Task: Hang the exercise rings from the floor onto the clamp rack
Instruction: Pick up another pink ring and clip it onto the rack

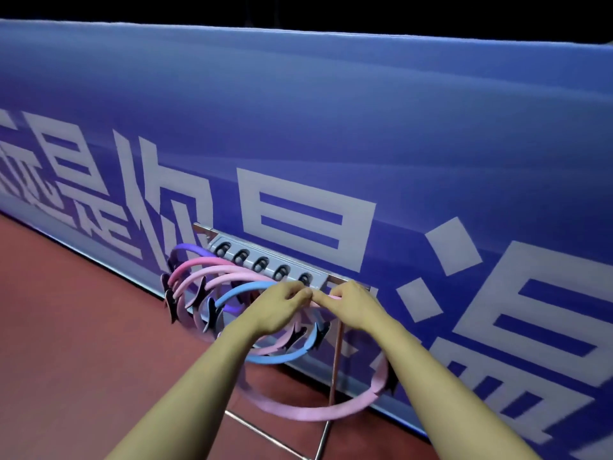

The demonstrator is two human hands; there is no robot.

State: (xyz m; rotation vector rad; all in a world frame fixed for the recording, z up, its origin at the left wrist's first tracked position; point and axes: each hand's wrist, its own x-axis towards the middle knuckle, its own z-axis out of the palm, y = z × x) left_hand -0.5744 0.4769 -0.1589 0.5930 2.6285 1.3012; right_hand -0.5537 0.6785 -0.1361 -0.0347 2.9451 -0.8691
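Note:
A grey clamp rack with a row of black clamps stands on a metal frame against the blue wall. Several rings hang from it: a purple ring, pink rings and a blue ring. My left hand and my right hand meet at the rack's right end, both pinching the top of a large pale pink ring. That ring hangs down below my forearms, blurred. Its top is hidden by my fingers, so whether it sits in the last clamp I cannot tell.
A blue padded barrier with large white characters runs behind the rack. The floor is reddish-brown. The rack's thin metal leg and floor bar stand under my arms.

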